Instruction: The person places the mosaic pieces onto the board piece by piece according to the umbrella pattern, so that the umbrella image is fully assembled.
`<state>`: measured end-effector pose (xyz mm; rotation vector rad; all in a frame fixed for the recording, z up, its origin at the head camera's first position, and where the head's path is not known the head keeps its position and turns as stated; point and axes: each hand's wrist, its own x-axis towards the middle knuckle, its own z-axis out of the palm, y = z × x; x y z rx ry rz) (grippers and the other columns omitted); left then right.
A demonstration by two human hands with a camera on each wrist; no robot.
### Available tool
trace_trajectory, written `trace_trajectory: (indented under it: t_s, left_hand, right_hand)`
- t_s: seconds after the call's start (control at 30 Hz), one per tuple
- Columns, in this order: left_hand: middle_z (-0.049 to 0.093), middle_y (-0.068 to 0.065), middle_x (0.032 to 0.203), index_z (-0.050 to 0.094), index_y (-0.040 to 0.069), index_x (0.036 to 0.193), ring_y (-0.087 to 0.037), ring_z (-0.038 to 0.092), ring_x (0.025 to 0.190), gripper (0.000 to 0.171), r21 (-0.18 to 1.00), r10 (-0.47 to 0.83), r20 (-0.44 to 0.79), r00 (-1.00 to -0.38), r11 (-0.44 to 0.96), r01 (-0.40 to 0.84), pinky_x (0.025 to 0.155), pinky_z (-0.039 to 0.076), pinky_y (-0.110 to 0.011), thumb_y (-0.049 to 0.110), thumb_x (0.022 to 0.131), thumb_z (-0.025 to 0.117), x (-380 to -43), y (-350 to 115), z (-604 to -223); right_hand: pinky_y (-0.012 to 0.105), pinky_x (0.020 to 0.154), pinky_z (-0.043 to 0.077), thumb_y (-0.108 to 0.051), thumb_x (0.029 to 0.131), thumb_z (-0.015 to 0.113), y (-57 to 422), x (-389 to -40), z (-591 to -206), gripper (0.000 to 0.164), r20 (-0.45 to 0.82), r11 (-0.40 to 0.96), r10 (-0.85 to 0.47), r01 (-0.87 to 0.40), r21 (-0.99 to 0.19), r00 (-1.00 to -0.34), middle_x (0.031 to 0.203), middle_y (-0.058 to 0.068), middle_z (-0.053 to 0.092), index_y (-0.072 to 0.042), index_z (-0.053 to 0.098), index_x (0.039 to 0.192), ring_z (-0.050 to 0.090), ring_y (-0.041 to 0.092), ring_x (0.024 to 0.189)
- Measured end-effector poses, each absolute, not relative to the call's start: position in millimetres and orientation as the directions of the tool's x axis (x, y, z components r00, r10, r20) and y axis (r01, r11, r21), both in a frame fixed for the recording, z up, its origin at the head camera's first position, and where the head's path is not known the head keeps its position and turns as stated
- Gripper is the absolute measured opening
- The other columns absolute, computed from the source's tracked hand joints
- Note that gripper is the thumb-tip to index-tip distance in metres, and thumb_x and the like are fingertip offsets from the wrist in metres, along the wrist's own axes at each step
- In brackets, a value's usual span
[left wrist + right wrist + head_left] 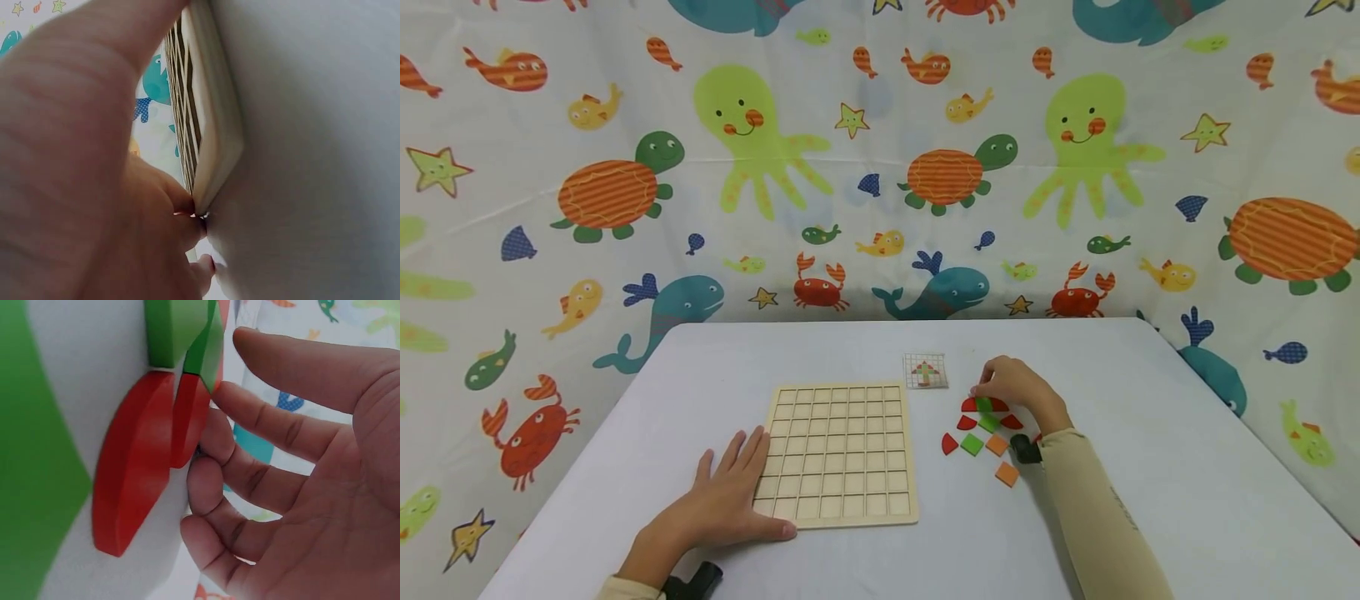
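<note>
My left hand (722, 504) lies along the left side of a square wooden grid board (842, 450). Its fingers are stretched beside the frame, and the thumb is at the near left corner. At the right, my right hand (1018, 390) reaches over the far row of small coloured tiles. In the right wrist view the index fingertip is right at a red quarter-round tile (192, 419), with the thumb (287, 369) held apart. A nearer red tile (134, 469) and a green tile (169, 334) lie beside it. The board's compartments hold no tiles.
A small picture card (926, 372) with a coloured figure on a grid lies behind the board's right corner. Green tiles (972, 444) and orange tiles (1007, 475) lie right of the board on the white table (1187, 450). A sea-animal curtain (865, 225) hangs behind.
</note>
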<state>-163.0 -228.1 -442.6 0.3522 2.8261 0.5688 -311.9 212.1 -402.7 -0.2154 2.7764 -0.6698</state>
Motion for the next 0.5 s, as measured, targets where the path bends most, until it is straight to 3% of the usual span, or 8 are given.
trace_trajectory:
  t_s: [0.23, 0.5]
  left_hand:
    - [0.013, -0.034, 0.172, 0.02, -0.013, 0.164, -0.058, 0.004, 0.157, 0.145, 0.419, 0.283, -0.183, -0.942, 0.889, 0.185, 0.114, -0.005, -0.082, 0.078, 0.071, 0.083, -161.5, -228.4, -444.4]
    - [0.012, -0.034, 0.172, 0.019, -0.013, 0.164, -0.058, 0.002, 0.157, 0.144, 0.425, 0.289, -0.181, -0.94, 0.885, 0.191, 0.115, -0.006, -0.081, 0.078, 0.072, 0.083, -162.2, -229.3, -440.9]
  right_hand:
    - [0.037, 0.074, 0.051, -0.014, 0.099, 0.073, 213.7, -310.5, -405.3, 0.01, -0.226, 0.847, -0.261, -0.11, -0.52, -0.938, 0.095, 0.009, 0.063, -0.006, 0.069, 0.104, 0.058, 0.026, 0.088]
    - [0.034, 0.072, 0.051, -0.007, 0.096, 0.069, 212.7, -313.6, -407.5, 0.014, -0.234, 0.831, -0.263, -0.096, -0.547, -0.936, 0.093, 0.01, 0.062, -0.007, 0.068, 0.11, 0.058, 0.025, 0.083]
